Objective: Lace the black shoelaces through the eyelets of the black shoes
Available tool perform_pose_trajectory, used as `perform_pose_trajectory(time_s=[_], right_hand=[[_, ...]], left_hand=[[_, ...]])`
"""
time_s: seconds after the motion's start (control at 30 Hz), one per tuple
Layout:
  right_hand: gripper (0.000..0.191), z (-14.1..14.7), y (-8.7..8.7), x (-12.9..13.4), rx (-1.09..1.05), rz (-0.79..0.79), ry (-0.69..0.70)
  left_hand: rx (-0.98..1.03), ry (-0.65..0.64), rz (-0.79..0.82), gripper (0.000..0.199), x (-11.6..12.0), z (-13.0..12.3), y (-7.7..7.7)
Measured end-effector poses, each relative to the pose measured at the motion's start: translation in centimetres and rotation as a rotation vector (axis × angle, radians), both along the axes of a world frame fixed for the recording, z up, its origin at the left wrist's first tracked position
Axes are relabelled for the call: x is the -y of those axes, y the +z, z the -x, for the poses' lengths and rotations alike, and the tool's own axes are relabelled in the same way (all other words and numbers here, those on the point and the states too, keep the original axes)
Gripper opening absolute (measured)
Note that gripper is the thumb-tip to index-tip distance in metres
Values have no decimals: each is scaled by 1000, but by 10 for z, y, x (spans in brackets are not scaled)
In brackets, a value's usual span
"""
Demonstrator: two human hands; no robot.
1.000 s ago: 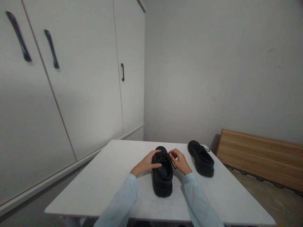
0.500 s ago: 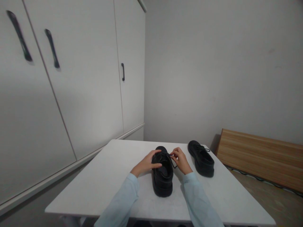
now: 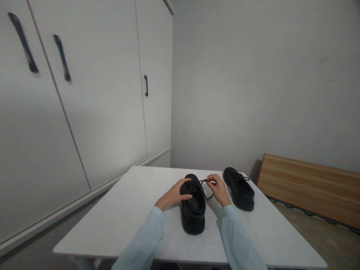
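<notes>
A black lace-up shoe (image 3: 193,219) rests on the white table (image 3: 132,210), its heel toward me and its toe pointing away. My left hand (image 3: 174,195) grips the shoe's left side near the lacing, thumb over the opening and fingers across the tongue area. My right hand (image 3: 218,188) pinches a black shoelace (image 3: 203,181) just right of the shoe, drawn out sideways from it. A loose part of the lace hangs below that hand. The exact lacing under my left fingers is hidden.
A second black shoe (image 3: 242,193) with a lace loop stands at the table's right side. White cabinets (image 3: 107,93) with dark handles line the left. A wood-grain board (image 3: 309,187) leans against the grey wall (image 3: 253,82) at the right.
My right hand has moved slightly right, away from the shoe, and more of the lace now stretches between them. My left hand and both shoes look the same.
</notes>
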State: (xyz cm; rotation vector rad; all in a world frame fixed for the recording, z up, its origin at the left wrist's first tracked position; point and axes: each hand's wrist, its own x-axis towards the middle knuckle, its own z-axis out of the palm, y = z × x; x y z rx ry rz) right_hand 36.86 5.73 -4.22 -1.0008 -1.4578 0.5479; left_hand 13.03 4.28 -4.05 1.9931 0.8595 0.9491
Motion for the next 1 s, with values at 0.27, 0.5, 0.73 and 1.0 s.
perform_pose_trajectory(time_s=[0.27, 0.5, 0.73, 1.0], right_hand=[[29, 3, 2, 2, -350, 213, 238], [34, 7, 10, 13, -477, 284, 364], [28, 9, 12, 13, -542, 234, 311], [32, 1, 2, 4, -390, 224, 184]], left_hand=[[8, -1, -2, 71, -1, 0, 0], [15, -3, 0, 70, 0, 1, 0], [19, -7, -9, 71, -1, 1, -1], [4, 5, 3, 72, -1, 1, -2]])
